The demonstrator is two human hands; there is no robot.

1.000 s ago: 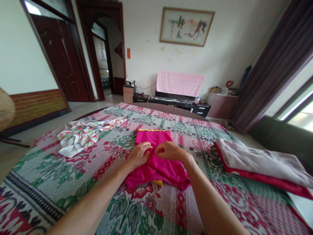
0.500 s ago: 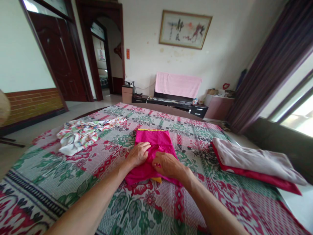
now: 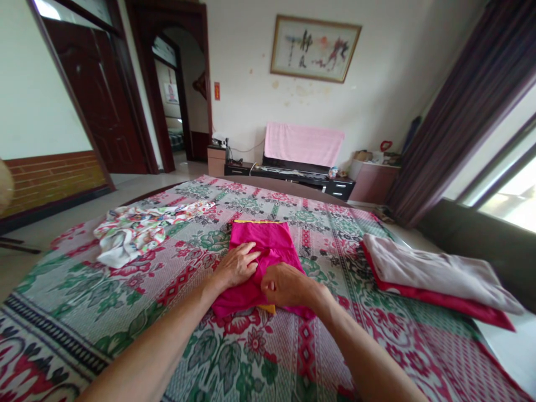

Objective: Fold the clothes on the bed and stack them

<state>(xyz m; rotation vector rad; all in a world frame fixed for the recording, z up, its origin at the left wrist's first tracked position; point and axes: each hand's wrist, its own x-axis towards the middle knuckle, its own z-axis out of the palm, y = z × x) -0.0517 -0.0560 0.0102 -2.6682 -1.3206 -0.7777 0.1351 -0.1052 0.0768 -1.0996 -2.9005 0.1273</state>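
On floral cloth [image 3: 138, 312], magenta garment [image 3: 262, 231] under flat left hand [image 3: 238, 266] and curled right hand [image 3: 288, 286], latter's grip unclear.

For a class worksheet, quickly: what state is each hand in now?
Left hand: open, laid on the pink garment.
Right hand: fingers curled over the garment; whether they are closed on fabric cannot be told.

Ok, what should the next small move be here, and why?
I'd probably smooth the pink cloth with the right hand: creases show between the two hands, and the left hand, resting on the cloth, could steady it.
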